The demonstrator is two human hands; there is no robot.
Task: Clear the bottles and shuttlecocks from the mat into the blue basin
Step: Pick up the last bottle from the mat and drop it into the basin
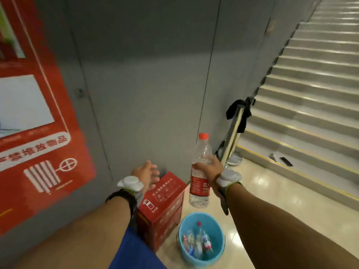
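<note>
My right hand [210, 168] grips a clear plastic bottle [200, 183] with a red cap and red label, held upright in the air above the blue basin [182, 226]. The basin stands on the pale floor below and holds several bottles lying inside. My left hand [146, 172] is raised to the left with its fingers spread and nothing in it. Both wrists carry a white round device. No mat or shuttlecocks show in this view.
A red fire-extinguisher box [165, 202] stands against the grey wall, just left of the basin. A metal barrier post [233, 140] with black cloth stands at the foot of a staircase [310, 94] on the right. A red poster [35, 133] covers the left wall.
</note>
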